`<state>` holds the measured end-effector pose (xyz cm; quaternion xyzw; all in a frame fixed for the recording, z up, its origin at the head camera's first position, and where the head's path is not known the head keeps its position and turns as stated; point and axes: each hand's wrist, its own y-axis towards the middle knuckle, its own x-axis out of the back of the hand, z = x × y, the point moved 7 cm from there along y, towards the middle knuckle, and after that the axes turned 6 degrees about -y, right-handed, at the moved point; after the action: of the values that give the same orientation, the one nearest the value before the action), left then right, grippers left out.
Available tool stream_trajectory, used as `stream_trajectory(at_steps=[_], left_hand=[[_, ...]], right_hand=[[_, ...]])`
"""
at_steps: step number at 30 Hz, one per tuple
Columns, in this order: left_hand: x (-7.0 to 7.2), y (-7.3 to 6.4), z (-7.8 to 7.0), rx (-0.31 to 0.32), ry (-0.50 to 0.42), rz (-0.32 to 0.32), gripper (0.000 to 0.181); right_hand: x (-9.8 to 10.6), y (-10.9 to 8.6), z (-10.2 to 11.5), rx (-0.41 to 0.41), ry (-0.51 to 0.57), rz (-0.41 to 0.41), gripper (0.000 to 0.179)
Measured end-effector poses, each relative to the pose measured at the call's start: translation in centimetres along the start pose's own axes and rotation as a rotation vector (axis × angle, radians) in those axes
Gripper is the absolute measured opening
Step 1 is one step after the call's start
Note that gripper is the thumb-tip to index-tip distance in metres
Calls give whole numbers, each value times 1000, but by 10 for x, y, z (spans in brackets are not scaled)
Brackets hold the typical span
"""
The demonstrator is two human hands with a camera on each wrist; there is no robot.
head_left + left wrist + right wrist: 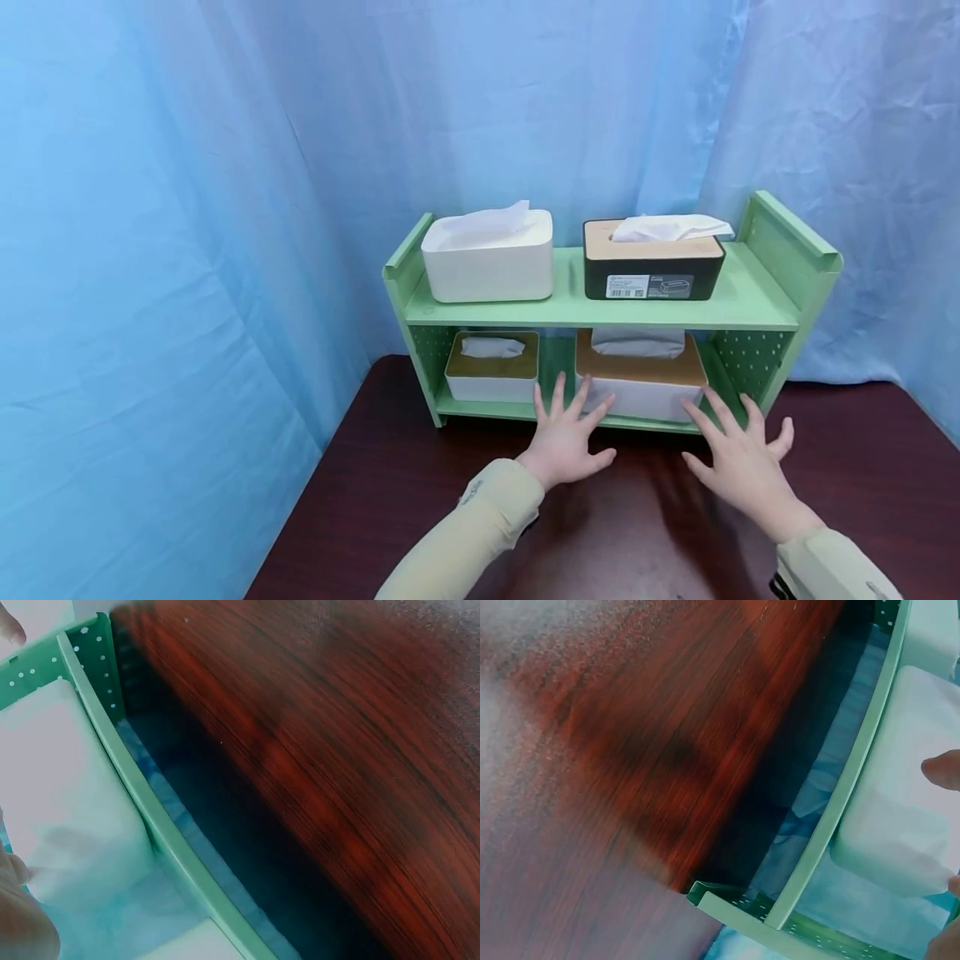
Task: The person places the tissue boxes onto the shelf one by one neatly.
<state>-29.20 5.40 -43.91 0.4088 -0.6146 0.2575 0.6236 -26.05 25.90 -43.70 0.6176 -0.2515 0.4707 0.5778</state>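
Both bare hands reach forward with fingers straight and spread. My left hand (564,447) is in front of the left end of a larger white tissue box with a brown lid (641,400) on the lower shelf. At that box's right end is my right hand (742,467). Whether the fingertips touch the box cannot be told. Each wrist view shows only part of its hand, the left hand (26,922) and the right hand (946,941), beside pale boxes on the green rack.
A green two-tier rack (487,315) stands on a dark wooden table (622,542). Its upper shelf bears a white tissue box (491,275) and a black one with a wooden lid (652,279). A smaller white tissue box (491,389) sits lower left. Blue curtains (450,108) hang behind.
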Motion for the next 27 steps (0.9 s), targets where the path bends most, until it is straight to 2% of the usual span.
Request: stream_trajectory(at_steps=[17, 23, 27], left_hand=[[-7, 23, 5, 73, 42, -10, 72], [-8, 25, 3, 74, 51, -21, 72], [-8, 22, 5, 71, 14, -26, 69]], right_hand=[[-7, 20, -8, -39, 3, 36, 71], [-9, 23, -11, -49, 4, 49, 69], [-6, 22, -8, -59, 22, 63, 66]])
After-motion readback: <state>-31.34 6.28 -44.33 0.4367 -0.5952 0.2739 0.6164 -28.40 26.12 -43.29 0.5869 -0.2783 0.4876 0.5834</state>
